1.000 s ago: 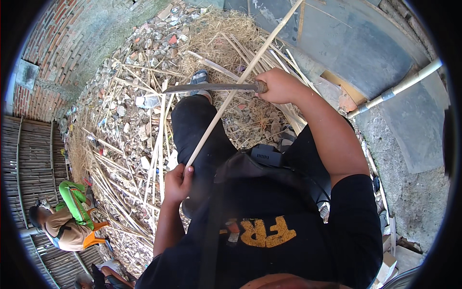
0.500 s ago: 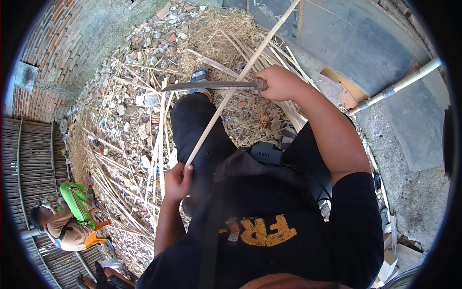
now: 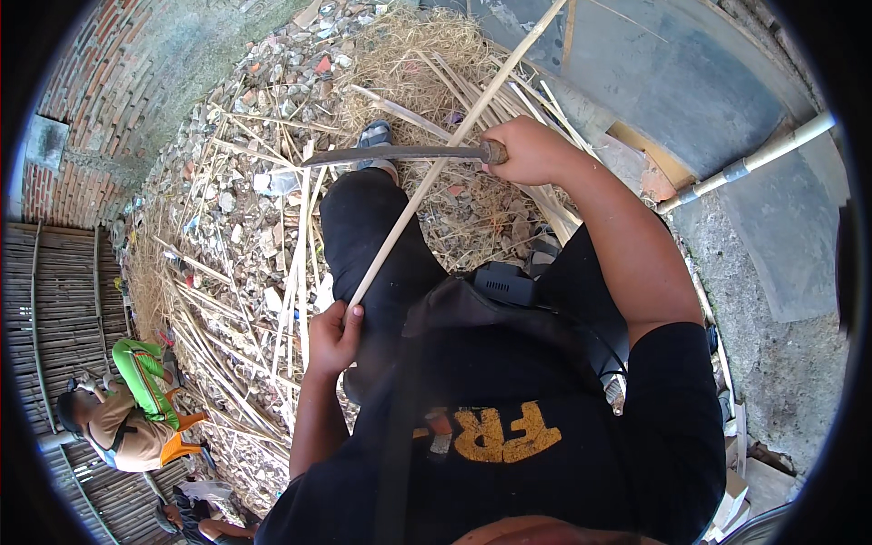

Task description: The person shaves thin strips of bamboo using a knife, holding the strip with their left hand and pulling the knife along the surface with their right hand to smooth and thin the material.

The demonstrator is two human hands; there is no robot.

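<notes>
My left hand point(image 3: 334, 340) is closed around the near end of a long, pale bamboo strip point(image 3: 400, 232), its thumb lying along the top. From there the strip slants up and away to the right, over my dark trouser leg point(image 3: 363, 227) and past the upper edge of the view. My right hand point(image 3: 529, 152) grips the short handle of a machete point(image 3: 391, 154). Its dark, slightly curved blade points left and crosses the strip near the handle; the two look to be touching there.
Rubble point(image 3: 245, 204) covers the ground, with loose bamboo strips point(image 3: 295, 263) and a heap of dry shavings point(image 3: 418, 54). A person on an orange chair point(image 3: 182, 447) sits at the lower left, beside a bamboo-slat wall point(image 3: 68, 318). Grey sheets point(image 3: 654, 82) and a pale pole point(image 3: 754, 163) stand at right.
My right hand and the machete have shifted slightly away from me along the strip. My left hand keeps its grip. At the lower left, another person's head shows more.
</notes>
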